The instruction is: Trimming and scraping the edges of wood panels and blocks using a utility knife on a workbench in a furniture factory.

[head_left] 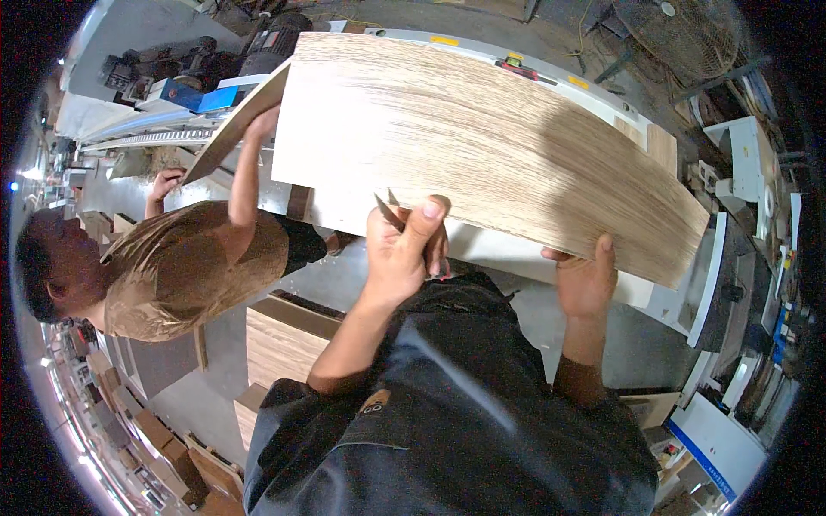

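A long wood-grain board [482, 129] stretches across the upper middle, tilted above a white machine table. My right hand [589, 279] grips its near edge towards the right end, thumb on top and fingers underneath. Close to the same edge, further left, my left hand [400, 245] is closed around a thin, pointed, blade-like tool [389, 211]. The tool's tip sticks up beside my raised thumb. Most of its handle is hidden in my palm.
At the left a co-worker [194, 258] holds another panel [237, 120]. A red-and-black tool [516, 67] lies on the machine's far edge. Wood-grain boards [280, 344] are stacked at lower left. A large fan [680, 39] stands at the far right.
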The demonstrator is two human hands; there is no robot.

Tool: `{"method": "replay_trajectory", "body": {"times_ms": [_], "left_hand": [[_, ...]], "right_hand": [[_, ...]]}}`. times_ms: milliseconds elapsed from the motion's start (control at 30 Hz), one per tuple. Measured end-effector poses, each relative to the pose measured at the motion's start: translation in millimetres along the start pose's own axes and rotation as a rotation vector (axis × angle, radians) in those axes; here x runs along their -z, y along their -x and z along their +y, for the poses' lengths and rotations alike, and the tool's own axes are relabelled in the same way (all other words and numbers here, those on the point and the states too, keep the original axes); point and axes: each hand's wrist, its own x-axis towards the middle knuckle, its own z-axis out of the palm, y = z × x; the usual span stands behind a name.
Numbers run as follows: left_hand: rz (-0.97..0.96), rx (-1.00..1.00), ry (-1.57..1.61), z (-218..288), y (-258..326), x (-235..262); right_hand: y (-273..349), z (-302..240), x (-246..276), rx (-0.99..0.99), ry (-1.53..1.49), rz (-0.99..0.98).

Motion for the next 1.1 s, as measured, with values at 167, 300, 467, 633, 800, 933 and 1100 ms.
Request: {"method": "replay_trajectory", "body": {"times_ms": [167, 300, 467, 633, 800, 933, 1100], "left_hand": [[-0.053, 0.01, -0.026, 5, -1, 4], [-0.013, -0.021, -0.088, 12, -1, 3], [0.176, -0.091, 0.064, 20, -8, 20], [0.133, -0.061, 0.143, 14, -13, 34], [0.106, -0.043, 0.16, 16, -15, 35], [0.127, -0.032, 0.15, 16, -14, 31], [0.121, -0.061, 0.114, 17, -13, 21]], "right_hand": [[-4, -5, 18, 0.028, -0.013, -0.099], [-5, -9, 31, 0.057, 0.019, -0.084], [-10, -21, 67, 0.009, 0.374, 0.068], [-11, -26, 26, 0.068, 0.043, -0.145], [-16, -33, 30, -0.048, -0.179, -0.035], [-19, -34, 41, -0.141, -0.52, 0.118], [-23, -32, 56, 0.134, 0.346, -0.208]]}}
